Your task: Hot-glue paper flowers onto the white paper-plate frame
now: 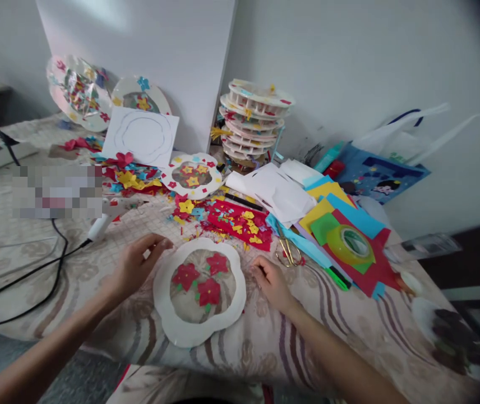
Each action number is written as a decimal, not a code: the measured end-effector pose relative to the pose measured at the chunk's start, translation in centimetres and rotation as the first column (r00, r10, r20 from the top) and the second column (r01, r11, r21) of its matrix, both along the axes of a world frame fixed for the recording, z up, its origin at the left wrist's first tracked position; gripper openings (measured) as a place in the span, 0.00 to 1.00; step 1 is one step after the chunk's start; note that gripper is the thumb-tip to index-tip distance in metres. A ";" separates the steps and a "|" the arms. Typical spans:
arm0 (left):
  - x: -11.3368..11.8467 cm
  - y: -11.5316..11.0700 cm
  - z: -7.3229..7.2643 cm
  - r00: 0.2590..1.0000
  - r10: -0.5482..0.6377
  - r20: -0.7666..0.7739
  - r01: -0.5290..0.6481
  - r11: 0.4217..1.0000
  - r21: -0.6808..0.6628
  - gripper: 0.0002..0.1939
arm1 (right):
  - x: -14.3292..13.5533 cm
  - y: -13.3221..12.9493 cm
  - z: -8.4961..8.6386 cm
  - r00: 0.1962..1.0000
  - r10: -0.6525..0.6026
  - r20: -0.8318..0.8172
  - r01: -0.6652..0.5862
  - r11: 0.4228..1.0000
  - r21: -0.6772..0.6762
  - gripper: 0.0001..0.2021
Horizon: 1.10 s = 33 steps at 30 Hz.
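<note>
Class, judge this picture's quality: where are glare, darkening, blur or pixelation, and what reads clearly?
Head view: pale glare on the white board; dark vignetting at right; lower right, a dark item too blurred to identify; blocky pixelation at left; red flowers fairly clear.

A stack of decorated white frames (pixel 253 126) stands at the rear of the counter (pixel 134 331), with crumpled white paper (pixel 276 188) in front and a blue printed bag (pixel 385 177) farther right. A roll of yellow tape (pixel 351 247) rests on coloured sheets (pixel 381 272). At left, a white card (pixel 145 139) bearing drawn outlines stands tilted behind loose paper pieces (pixel 133 179).
</note>
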<state>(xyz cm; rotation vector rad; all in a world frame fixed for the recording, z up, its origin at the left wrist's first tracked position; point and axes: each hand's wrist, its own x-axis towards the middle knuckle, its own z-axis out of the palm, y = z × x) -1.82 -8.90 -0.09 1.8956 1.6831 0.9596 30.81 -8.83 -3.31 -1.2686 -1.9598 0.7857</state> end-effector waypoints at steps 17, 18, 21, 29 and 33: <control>1.6 5.5 -1.4 0.999 -0.050 0.021 0.051 0.998 -0.022 0.19 | -1.9 0.8 0.2 0.968 -0.103 0.228 0.103 0.995 0.014 0.12; 1.5 5.4 -1.3 0.999 -0.053 0.013 0.053 0.998 -0.029 0.19 | -1.9 0.8 0.2 0.969 -0.102 0.224 0.102 0.995 0.012 0.12; 1.5 5.1 -1.0 0.996 -0.087 -0.009 0.086 0.995 -0.052 0.17 | -1.9 0.8 0.1 0.976 -0.085 0.199 0.091 0.996 -0.018 0.11; 1.5 4.8 -1.1 0.979 -0.198 -0.051 0.195 0.979 -0.061 0.16 | -1.7 0.4 0.1 0.991 -0.117 0.058 0.123 0.987 -0.106 0.12; 1.3 5.0 -1.0 0.973 -0.223 -0.049 0.221 0.974 -0.046 0.14 | -1.7 0.5 0.2 0.983 -0.157 -0.093 0.141 0.977 -0.158 0.12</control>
